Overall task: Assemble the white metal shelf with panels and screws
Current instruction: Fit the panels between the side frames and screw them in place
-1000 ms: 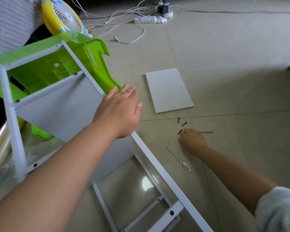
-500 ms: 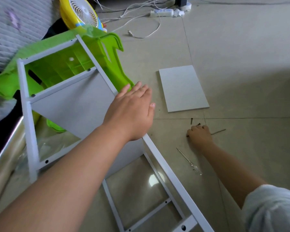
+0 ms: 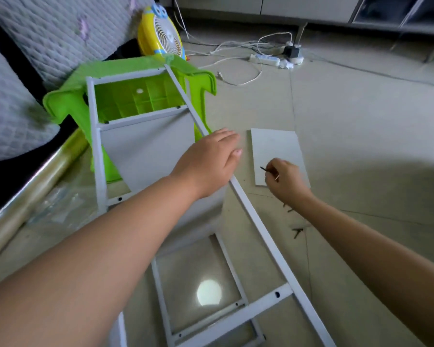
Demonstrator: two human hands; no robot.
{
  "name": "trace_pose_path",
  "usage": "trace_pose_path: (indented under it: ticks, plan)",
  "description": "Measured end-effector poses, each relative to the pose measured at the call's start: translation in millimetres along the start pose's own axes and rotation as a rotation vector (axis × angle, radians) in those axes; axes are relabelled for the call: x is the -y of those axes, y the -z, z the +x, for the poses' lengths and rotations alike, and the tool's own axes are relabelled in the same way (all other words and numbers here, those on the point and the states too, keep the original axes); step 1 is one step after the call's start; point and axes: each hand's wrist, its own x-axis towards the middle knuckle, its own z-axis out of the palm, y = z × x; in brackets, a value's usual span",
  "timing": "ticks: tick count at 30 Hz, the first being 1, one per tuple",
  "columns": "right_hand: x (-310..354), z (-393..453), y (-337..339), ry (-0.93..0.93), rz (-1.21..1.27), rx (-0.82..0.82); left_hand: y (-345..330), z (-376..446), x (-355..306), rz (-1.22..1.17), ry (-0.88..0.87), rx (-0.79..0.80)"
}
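The right hand [image 3: 285,180] has come up off the floor since a moment ago: it was down among the loose screws, and now it hangs raised in front of the spare panel [image 3: 276,146], fingers curled, pinching one dark screw [image 3: 265,169] whose tip points toward ten o'clock. The view has swung upward too, so more of the fan [image 3: 162,33] and power strip [image 3: 264,59] at twelve o'clock shows.

The white shelf frame [image 3: 256,211] lies on its side, its far end propped on the overturned green stool [image 3: 145,96], with one panel [image 3: 148,151] already seated between the rails. The remaining screws [image 3: 297,231] lie on the tiles at about three o'clock from the frame's long rail, just under the right forearm.

What worries me is that perch on the stool. If the steadying hand lets up while the screw is offered to a hole, the frame could slide or rock and the seated panel could shift out of line. The screw itself is small and held only at the fingertips, so a fumble would send it skittering across the smooth floor.

The left hand [image 3: 209,161] lies flat, fingers straight and together, pressing on the long rail where the seated panel meets it; it grasps nothing.
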Motion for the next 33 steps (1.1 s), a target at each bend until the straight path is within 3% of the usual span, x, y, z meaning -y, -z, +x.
trace_pose_path:
  ticks: [2, 5, 9, 12, 15, 22, 27, 33]
  plan:
    - [28, 3, 18, 0.061, 0.022, -0.060, 12, -18, 12, -0.001, 0.034, -0.064]
    - [69, 8, 37, 0.156, 0.015, -0.122, 39, -45, 37, -0.059, 0.224, -0.239]
    - [118, 6, 46, 0.298, 0.006, -0.143, 65, -84, 74, 0.201, 0.370, 0.046]
    - [150, 6, 46, 0.413, -0.054, -0.093, 70, -104, 78, 0.216, 0.325, 0.089]
    - [175, 15, 39, 0.375, -0.130, -0.002, 71, -110, 75, 0.281, 0.254, 0.124]
    - [198, 12, 25, 0.306, -0.153, 0.116, 70, -102, 66, 0.476, 0.267, 0.171]
    - [187, -1, 22, 0.277, -0.153, 0.219, 67, -101, 81, 0.341, 0.338, 0.217]
    - [179, -12, 30, 0.296, -0.098, 0.236, 64, -108, 83, 0.195, 0.349, 0.112]
